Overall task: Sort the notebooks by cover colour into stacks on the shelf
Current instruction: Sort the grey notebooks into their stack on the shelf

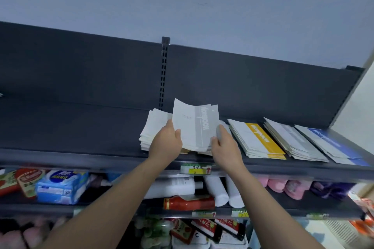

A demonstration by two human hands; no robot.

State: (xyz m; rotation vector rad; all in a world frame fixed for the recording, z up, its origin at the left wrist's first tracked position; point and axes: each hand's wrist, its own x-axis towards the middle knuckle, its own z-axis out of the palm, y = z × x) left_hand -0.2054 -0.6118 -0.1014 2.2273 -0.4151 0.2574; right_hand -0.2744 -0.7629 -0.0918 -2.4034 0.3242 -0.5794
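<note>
Both my hands hold a thin bundle of grey-banded notebooks [194, 127] tilted up above the top shelf [70, 127]. My left hand [166, 143] grips its left edge with the thumb on the cover. My right hand [223, 147] pinches its right lower edge. Behind and left of it lies a stack of white-faced notebooks [153, 127]. To the right lie a yellow-banded stack [257, 139], a grey-banded stack [293, 141] and a blue-banded stack [332, 145]. Under the held bundle, edges of more notebooks show.
The dark shelf stretches bare to the left of the stacks, with a dark back panel [81, 70] and a slotted upright post [164, 70]. Lower shelves hold tissue packs [60, 186], white bottles [218, 190], a red bottle [188, 203] and pink items [283, 186].
</note>
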